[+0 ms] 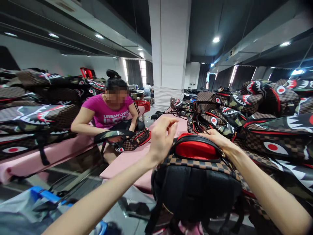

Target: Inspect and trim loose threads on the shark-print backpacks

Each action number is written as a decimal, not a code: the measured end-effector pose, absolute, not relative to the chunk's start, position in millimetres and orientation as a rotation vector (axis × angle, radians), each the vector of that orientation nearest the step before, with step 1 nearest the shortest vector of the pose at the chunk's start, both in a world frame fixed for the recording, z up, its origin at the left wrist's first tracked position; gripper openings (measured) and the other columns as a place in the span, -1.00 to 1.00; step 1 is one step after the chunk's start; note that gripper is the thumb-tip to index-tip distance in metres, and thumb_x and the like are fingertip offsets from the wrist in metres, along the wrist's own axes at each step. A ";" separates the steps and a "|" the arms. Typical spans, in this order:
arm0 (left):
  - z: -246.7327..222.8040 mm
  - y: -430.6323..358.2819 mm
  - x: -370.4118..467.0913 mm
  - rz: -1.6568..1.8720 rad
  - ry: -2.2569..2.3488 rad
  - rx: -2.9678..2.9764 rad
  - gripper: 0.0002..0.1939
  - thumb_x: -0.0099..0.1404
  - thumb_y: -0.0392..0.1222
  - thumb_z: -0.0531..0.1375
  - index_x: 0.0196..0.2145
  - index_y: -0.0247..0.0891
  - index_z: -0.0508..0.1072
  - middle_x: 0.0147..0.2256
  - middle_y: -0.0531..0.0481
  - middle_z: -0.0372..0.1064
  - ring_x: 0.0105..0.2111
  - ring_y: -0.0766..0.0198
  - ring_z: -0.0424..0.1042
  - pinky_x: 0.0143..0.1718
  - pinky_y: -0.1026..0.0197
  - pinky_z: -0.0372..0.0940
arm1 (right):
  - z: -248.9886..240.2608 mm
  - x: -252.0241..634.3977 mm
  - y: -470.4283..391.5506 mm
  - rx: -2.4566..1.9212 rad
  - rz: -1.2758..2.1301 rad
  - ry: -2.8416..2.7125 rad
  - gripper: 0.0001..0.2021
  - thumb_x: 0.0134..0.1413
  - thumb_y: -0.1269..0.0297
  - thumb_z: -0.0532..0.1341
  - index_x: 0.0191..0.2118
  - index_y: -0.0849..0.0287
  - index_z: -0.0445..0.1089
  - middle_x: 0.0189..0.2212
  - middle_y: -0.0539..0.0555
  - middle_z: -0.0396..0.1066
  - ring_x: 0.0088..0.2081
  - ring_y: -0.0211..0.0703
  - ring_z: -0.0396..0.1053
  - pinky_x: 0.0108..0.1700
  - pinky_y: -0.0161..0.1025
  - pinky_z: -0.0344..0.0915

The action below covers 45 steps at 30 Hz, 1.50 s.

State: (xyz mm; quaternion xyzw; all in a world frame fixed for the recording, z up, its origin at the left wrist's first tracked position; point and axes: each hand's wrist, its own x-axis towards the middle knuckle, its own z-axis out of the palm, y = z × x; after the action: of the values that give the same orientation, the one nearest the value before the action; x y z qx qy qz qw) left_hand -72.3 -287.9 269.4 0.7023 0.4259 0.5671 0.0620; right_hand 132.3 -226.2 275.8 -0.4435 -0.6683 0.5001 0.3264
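A checkered brown and black backpack (195,186) stands in front of me on the pink table, its black padded back and straps facing me. Its top gapes open and shows a red lining (197,150). My right hand (216,138) grips the far right edge of that opening, fingertips partly hidden behind it. Just left of the opening, my left hand (161,138) is raised with its fingers curled in; whatever they hold, if anything, is hidden.
Across the pink table (122,164), a person in a pink shirt (107,111) handles a checkered bag (135,140). Piles of shark-print bags (271,147) crowd the right, and more bags (49,117) lie left. A white pillar (170,52) rises behind; a blue-framed cart (44,194) stands low left.
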 end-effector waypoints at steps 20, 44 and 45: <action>278.4 -287.6 -63.5 0.665 1.108 2.500 -0.60 0.23 0.11 0.02 -0.52 -0.24 0.38 -0.57 0.10 0.26 -0.55 0.35 0.20 -0.50 0.34 0.03 | 276.1 149.8 -230.3 -1.091 0.637 -1.769 -0.65 -0.12 0.00 0.22 -0.51 0.25 0.41 -0.56 0.01 0.39 -0.47 -0.24 0.29 -0.41 -0.33 0.18; 231.7 -332.7 -76.7 1.525 1.454 2.875 -0.84 0.20 -0.18 0.20 -0.26 -0.25 0.48 -0.31 -0.05 0.42 -0.31 0.25 0.32 -0.32 0.24 0.23 | 228.6 181.9 -335.1 -1.466 0.096 -1.935 -0.56 0.02 -0.12 0.09 -0.61 0.15 0.20 -0.70 -0.06 0.16 -0.62 -0.30 0.11 -0.54 -0.35 0.00; 230.3 -330.2 -72.3 1.536 1.471 2.877 -0.87 0.21 -0.19 0.20 -0.28 -0.24 0.49 -0.32 -0.04 0.41 -0.31 0.26 0.30 -0.33 0.24 0.23 | 229.2 183.4 -337.4 -1.489 -0.036 -1.930 -0.57 0.01 -0.13 0.09 -0.58 0.15 0.29 -0.69 -0.03 0.24 -0.61 -0.27 0.17 -0.53 -0.33 0.02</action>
State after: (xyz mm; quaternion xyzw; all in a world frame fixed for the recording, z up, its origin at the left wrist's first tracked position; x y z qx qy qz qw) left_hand -72.3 -330.2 230.3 0.7850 0.4015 0.4192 -0.2165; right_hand 183.4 -337.4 229.2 -0.5735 -0.7431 -0.0140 0.3445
